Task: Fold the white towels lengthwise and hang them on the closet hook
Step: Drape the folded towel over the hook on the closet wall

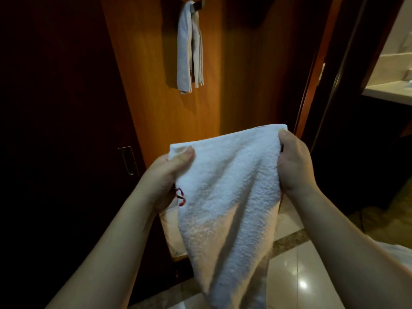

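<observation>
Both hands pinch the white towel (227,188) by its top corners: left hand (169,175) thumb clamped on one, right hand (294,163) fingers curled round the other. Below the fingers it hangs loose, so the lengthwise fold likely goes skewed. The hook (198,5) already carries a hung towel (189,47); crowding could knock it off.

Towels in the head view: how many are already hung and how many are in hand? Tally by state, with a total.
Hung on the closet hook: 1, the hanging towel
Held by the left hand and right hand: 1, the held towel
Total: 2
</observation>
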Motion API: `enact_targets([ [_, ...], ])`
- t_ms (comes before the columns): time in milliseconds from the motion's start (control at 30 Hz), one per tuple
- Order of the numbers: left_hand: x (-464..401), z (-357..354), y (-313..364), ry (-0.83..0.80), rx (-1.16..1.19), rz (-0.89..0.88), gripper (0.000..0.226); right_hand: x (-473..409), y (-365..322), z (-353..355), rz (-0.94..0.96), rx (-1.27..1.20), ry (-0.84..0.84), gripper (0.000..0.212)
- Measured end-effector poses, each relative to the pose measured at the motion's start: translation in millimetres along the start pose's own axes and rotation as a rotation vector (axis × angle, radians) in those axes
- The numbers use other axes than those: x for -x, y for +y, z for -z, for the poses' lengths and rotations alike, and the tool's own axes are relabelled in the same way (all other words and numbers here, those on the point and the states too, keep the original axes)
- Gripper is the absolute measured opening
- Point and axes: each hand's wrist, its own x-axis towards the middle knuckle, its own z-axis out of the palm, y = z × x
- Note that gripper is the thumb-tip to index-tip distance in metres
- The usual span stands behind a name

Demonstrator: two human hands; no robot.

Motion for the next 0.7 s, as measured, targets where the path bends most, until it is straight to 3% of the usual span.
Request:
enact_targets([
  [67, -3, 2, 0, 0.025, 0.024, 0.008, 0.029, -1, 2, 3, -0.029, 0.017, -0.078, 0.037],
  [133, -5, 0, 1, 0.034, 0.048, 0.014, 0.028, -2, 10, 12, -0.167, -0.187, -0.264, 0.026],
  [200, -6, -2, -2, 0.038, 0.046, 0.026, 0.028, 4, 17, 21, -0.449, -0.439, -0.475, 0.049],
  [233, -6, -3, -4, 0.037, 0.034, 0.032, 0.028, 7, 25, 26, -0.516, -0.478, -0.573, 0.061],
  [300, -6, -3, -7, 0.023, 0.002, 0.041, 0.026, 14, 29, 33, -0.581, -0.494, -0.678, 0.066],
  [533, -8, 9, -5, -0.072, -0.113, 0.082, 0.023, 15, 39, 38, -0.626, -0.629, -0.632, 0.06],
  [633, -9, 16, -5, -0.168, -0.126, 0.059, 0.049, 19, 43, 36, -0.616, -0.671, -0.659, 0.059],
  [700, -9, 20, -5, -0.22, -0.117, 0.042, 0.054, 22, 44, 34, -0.623, -0.698, -0.658, 0.064],
])
